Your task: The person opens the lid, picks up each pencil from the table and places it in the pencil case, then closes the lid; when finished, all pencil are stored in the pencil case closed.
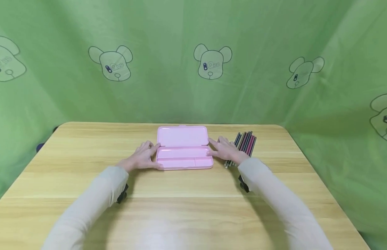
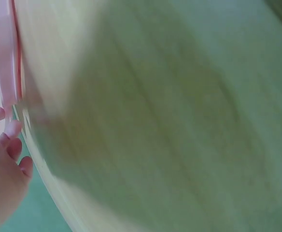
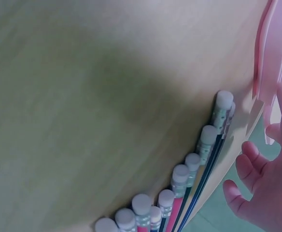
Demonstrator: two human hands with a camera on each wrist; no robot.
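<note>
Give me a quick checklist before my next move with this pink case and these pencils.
1. Pink case flat on the table: ok.
2. Lid open, folded back: ok.
3. Left hand at the case's left end: ok.
4. Right hand clear of the case: not ok, it touches the right end.
5. Pencils grouped right of the case: ok.
6. Pencils sharpened: cannot tell.

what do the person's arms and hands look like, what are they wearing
Long, plain, off-white sleeves cover both arms: the left sleeve and right sleeve reach the wrists. A small black object shows by each cuff, left and right. The left hand and right hand wear no gloves.
</note>
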